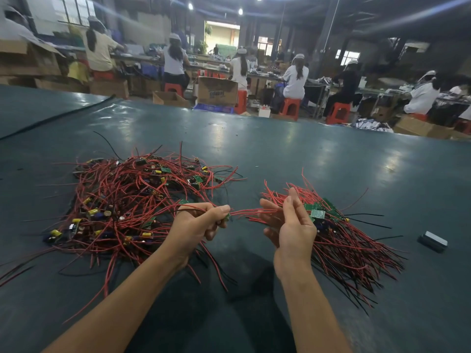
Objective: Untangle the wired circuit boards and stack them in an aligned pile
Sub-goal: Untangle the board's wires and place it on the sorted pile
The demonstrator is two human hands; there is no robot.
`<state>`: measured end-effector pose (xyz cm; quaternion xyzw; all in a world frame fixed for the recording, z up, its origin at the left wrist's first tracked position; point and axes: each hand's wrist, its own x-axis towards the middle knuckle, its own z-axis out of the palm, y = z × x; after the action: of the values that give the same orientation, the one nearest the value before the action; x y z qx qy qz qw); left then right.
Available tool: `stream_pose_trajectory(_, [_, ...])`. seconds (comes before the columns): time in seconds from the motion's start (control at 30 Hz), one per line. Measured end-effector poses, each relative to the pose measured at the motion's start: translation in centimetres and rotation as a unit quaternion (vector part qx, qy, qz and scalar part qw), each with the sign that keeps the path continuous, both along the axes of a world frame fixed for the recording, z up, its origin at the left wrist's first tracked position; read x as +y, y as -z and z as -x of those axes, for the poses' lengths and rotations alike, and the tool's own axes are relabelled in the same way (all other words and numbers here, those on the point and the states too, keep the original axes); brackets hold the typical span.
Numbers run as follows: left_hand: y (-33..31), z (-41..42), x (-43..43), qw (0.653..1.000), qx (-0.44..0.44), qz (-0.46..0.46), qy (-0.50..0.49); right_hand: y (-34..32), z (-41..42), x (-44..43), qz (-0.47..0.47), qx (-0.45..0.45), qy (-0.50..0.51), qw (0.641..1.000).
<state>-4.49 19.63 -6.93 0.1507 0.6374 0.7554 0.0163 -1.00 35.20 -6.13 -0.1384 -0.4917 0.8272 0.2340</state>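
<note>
Red wires [132, 200], green boards [317, 214] — yellow capacitors [93, 212], dark teal table [280, 149]

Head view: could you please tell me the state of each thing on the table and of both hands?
Tangled heap: loose, wires knotted, left.
Sorted pile: wires roughly parallel, boards together, right.
Left hand: grips one board and its wires.
Right hand: open, fingers straight, beside those wires.
Grey block: lying flat, apart from both piles.

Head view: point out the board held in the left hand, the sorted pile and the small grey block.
held board [226, 217], head view, green edge poking out of the grip.
sorted pile [341, 245], head view, red wires below its green boards.
grey block [433, 241], head view, its top face.
</note>
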Motion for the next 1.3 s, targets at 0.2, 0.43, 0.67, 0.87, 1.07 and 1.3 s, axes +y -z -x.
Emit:
stream_pose_trajectory(0.2, [0.3,-0.4,0.6,1.0,-0.017,0.0,0.004,-0.2,-0.1,-1.0,-0.009,-0.023,-0.087,0.996])
stream_pose_trajectory(0.43, [0.4,-0.4,0.7,0.999,-0.029,0.035,-0.006,0.3,-0.6,-3.3,-0.153,0.011,-0.103,0.983])
stream_pose_trajectory(0.67, [-0.1,-1.4,1.3,0.985,-0.045,0.138,0.094,0.2,-0.4,-2.6,-0.336,0.136,0.18,0.914])
stream_pose_trajectory(0.87, [0.8,-1.8,1.5,0.953,0.235,0.179,-0.068,1.1,-0.8,-2.9,-0.561,0.204,0.234,0.767])
stream_pose_trajectory(1.07, [0.8,-1.6,1.5,0.987,0.129,0.078,-0.059,1.7,-0.9,-4.2,-0.592,0.196,0.134,0.77])
stream_pose_trajectory(1.3, [-0.5,-0.7,1.2,0.976,-0.153,-0.127,-0.085,1.3,-0.9,-4.1,-0.448,0.045,0.016,0.893])
